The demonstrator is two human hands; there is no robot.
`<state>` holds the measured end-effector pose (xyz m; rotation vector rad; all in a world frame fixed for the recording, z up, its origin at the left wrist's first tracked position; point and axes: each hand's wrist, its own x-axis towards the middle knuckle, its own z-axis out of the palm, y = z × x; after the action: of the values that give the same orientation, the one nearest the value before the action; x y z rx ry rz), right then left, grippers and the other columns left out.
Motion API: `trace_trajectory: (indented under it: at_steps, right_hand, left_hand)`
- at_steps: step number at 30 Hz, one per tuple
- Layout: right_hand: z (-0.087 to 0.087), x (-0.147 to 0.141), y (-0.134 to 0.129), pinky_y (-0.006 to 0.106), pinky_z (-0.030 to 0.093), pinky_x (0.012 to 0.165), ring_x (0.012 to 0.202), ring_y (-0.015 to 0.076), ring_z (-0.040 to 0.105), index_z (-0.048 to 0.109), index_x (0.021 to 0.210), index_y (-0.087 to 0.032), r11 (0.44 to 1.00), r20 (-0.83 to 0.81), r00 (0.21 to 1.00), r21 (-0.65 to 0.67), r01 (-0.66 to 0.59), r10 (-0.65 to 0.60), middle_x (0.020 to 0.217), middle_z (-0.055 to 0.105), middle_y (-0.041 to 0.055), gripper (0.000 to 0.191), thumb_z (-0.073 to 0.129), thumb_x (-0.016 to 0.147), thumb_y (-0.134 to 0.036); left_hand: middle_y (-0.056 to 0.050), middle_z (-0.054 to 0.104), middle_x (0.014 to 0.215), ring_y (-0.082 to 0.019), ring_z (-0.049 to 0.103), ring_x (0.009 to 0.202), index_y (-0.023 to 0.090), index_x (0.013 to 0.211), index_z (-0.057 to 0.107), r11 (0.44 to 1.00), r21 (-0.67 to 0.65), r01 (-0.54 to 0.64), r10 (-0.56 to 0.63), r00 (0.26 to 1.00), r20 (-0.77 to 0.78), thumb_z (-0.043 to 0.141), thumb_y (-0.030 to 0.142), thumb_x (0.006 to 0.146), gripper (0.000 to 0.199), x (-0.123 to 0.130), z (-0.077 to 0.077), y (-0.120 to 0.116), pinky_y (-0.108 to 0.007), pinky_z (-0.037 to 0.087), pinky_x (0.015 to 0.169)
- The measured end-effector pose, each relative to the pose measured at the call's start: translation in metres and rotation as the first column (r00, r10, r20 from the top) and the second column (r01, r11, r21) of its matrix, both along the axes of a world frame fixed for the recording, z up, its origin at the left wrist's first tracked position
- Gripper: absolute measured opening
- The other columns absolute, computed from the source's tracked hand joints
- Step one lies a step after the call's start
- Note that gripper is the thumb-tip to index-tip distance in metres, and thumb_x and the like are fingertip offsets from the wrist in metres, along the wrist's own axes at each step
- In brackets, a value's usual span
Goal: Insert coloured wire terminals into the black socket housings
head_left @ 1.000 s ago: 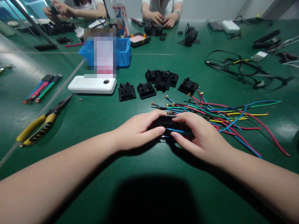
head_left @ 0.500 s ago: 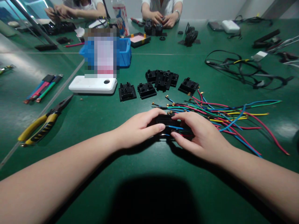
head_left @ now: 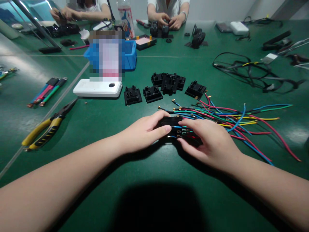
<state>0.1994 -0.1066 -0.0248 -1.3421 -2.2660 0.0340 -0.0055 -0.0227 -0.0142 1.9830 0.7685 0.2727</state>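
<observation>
My left hand (head_left: 145, 132) grips the left end of a black plastic housing (head_left: 172, 121), its thumb across the near side. Blue wire and small metal terminals show in the housing's openings. From the right, my right hand (head_left: 212, 138) holds the other end, index finger on the far edge and thumb by the near edge; its other fingers are hidden. Coloured wires with brass terminals (head_left: 256, 122) fan out beyond and to the right of this hand. Several similar black housings (head_left: 153, 94) lie farther back.
Yellow-black pliers (head_left: 51, 124) lie at left, near three bundled coloured strips (head_left: 48, 91). A white power bank (head_left: 96, 88) stands before a blue bin (head_left: 131, 58). Black cables (head_left: 231, 69) lie back right. Two people work across the green table, one with black parts (head_left: 159, 29).
The right thumb and index finger have shifted slightly on the housing, exposing more terminals and wire. A blue wire by the right hand now stands more upright. The view has moved slightly.
</observation>
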Motion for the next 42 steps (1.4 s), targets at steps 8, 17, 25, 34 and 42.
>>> trace_trajectory:
  at_steps: [8,17,25,34,42]
  right_hand:
    - [-0.001,-0.001,-0.001,0.035,0.05,0.073,0.087,0.0234,0.066,0.054,0.11,-0.018,1.0,-0.001,1.0,-0.013,0.021,-0.021,0.103,0.069,0.0102,0.028,0.057,0.083,-0.027]
    - [0.002,-0.002,-0.002,0.032,0.051,0.071,0.082,0.0205,0.066,0.05,0.109,-0.021,0.983,-0.114,0.993,-0.185,0.013,-0.034,0.098,0.069,0.0071,0.024,0.052,0.086,-0.026]
    - [0.003,-0.004,-0.003,0.032,0.053,0.073,0.082,0.019,0.066,0.049,0.11,-0.024,0.958,-0.195,0.977,-0.284,0.029,-0.087,0.106,0.066,0.0049,0.025,0.054,0.086,-0.026]
    - [0.006,-0.008,-0.002,0.03,0.052,0.064,0.074,0.0189,0.067,0.052,0.107,-0.022,0.965,-0.151,0.98,-0.249,0.087,-0.127,0.097,0.069,0.005,0.02,0.05,0.088,-0.029]
    - [0.011,-0.005,-0.003,0.025,0.044,0.051,0.063,0.0185,0.065,0.049,0.114,-0.018,0.968,-0.067,0.985,-0.209,0.14,-0.157,0.077,0.068,0.0028,0.033,0.053,0.087,-0.036]
  left_hand:
    - [-0.003,0.062,0.101,-0.017,0.058,0.084,0.021,0.117,0.043,0.998,0.034,0.05,-0.046,0.993,-0.109,0.053,0.036,0.085,0.037,0.0,0.003,-0.003,-0.028,0.045,0.071]
    - [0.001,0.058,0.084,-0.013,0.052,0.066,0.021,0.118,0.043,0.991,0.109,0.074,-0.061,0.991,-0.123,0.054,0.038,0.084,0.04,0.001,0.002,-0.004,-0.024,0.039,0.058]
    - [-0.003,0.061,0.098,-0.018,0.057,0.084,0.019,0.116,0.045,0.991,0.12,0.057,-0.051,0.998,-0.048,0.044,0.042,0.089,0.035,0.002,0.0,-0.006,-0.03,0.044,0.074]
    - [-0.005,0.063,0.106,-0.02,0.059,0.091,0.019,0.116,0.046,0.988,0.151,0.019,-0.01,0.998,-0.064,0.041,0.037,0.091,0.031,0.005,0.004,-0.011,-0.03,0.043,0.075]
    - [-0.002,0.061,0.094,-0.018,0.056,0.082,0.019,0.11,0.05,0.992,0.109,-0.062,0.057,0.997,0.046,0.041,0.039,0.09,0.03,0.0,-0.003,-0.008,-0.03,0.043,0.073]
